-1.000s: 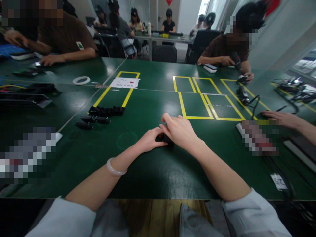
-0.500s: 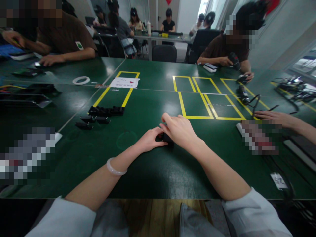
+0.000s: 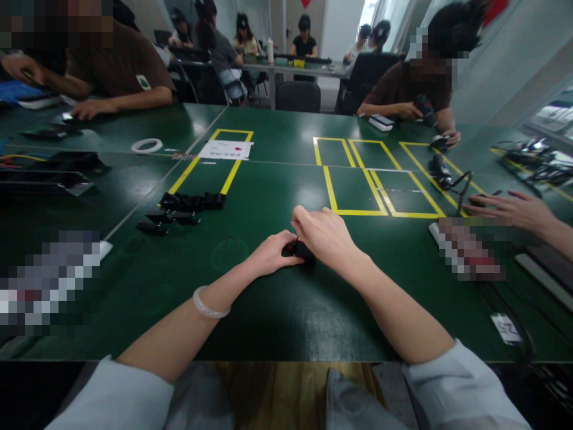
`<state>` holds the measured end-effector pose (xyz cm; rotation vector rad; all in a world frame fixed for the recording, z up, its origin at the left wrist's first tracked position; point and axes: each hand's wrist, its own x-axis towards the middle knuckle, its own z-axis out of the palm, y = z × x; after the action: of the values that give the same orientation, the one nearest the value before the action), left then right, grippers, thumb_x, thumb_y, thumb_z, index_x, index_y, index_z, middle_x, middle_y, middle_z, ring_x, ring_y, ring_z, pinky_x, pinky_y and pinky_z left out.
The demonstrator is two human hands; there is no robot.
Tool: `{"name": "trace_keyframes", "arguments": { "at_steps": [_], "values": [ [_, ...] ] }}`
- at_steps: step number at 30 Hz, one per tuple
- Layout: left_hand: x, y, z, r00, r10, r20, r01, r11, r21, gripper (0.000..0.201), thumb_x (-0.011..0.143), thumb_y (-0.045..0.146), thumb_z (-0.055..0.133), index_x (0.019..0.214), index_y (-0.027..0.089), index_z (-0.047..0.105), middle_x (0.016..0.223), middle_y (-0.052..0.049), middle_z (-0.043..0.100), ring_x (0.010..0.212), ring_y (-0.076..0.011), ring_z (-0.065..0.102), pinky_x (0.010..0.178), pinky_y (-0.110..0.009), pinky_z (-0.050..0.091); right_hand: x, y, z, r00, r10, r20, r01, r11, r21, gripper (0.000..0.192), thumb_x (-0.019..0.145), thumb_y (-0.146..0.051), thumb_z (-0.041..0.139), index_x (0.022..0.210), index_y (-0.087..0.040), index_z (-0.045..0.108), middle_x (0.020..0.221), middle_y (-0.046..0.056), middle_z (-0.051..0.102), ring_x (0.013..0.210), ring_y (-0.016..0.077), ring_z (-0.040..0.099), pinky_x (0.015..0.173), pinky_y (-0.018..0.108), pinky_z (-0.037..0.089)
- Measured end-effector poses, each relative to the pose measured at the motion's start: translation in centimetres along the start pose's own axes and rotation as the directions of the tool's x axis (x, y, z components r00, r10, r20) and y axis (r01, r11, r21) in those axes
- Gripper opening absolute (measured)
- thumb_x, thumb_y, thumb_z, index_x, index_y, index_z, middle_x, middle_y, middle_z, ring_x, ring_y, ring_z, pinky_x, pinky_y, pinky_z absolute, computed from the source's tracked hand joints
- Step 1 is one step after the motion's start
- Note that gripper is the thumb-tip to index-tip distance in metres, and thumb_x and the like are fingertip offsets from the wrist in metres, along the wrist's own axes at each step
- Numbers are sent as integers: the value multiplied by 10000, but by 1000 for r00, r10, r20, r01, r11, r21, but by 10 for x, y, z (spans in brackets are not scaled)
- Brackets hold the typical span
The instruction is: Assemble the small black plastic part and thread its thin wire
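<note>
Both my hands meet over a small black part (image 3: 301, 251) on the green table (image 3: 277, 310). My left hand (image 3: 271, 253) grips its left end with curled fingers; a pale bangle sits on that wrist. My right hand (image 3: 326, 236) covers the part from above and the right, fingers closed on it. A short red wire tip shows between the hands. Most of the part is hidden under my right hand.
A row and a few loose black parts (image 3: 185, 206) lie to the left, by yellow tape lines (image 3: 358, 179). A tape roll (image 3: 147, 146) and paper label (image 3: 226, 150) lie farther back. A neighbour's hand (image 3: 514, 209) rests at the right near cables. Other people sit around the table.
My hands stay on the black part, the right fingers shifting slightly. The neighbour's hand at the right has lifted and moved a little to the right.
</note>
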<state>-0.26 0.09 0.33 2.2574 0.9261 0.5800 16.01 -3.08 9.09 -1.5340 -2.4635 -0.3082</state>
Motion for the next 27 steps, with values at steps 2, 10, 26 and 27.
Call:
{"name": "trace_keyframes", "arguments": {
  "at_steps": [2,10,26,27],
  "values": [
    [0,1,0,1000,-6,7,6,1000,3,414,747,398,715,1076,181,588,982,-52,628,873,-224,601,797,-344,474,0,0,0,1000,8,9,-8,1000,-7,211,957,-250,288,960,-189,489,753,32,684,652,150,588,637,288,231],
    [0,3,-2,1000,7,-1,-7,1000,-3,338,759,395,707,1005,189,601,1025,-51,629,942,-238,594,845,-356,467,-1,-2,-4,1000,6,-9,-6,1000,22,187,931,-253,344,1033,-172,478,846,28,690,673,153,595,652,284,261],
    [0,2,-1,1000,-14,14,14,1000,-14,385,759,382,707,1066,182,585,1039,-57,635,949,-241,600,848,-358,466,-1,-2,-2,999,-26,-27,26,1000,5,225,954,-318,325,996,-177,496,781,29,684,695,162,608,656,291,249],
    [0,2,-1,1000,-16,17,16,1000,-10,399,759,383,707,1080,182,583,1033,-57,635,933,-237,602,836,-354,469,-1,-1,-1,999,-27,-25,27,1000,-7,238,963,-323,307,964,-185,502,767,28,683,685,160,605,652,293,243]
  ]
}}
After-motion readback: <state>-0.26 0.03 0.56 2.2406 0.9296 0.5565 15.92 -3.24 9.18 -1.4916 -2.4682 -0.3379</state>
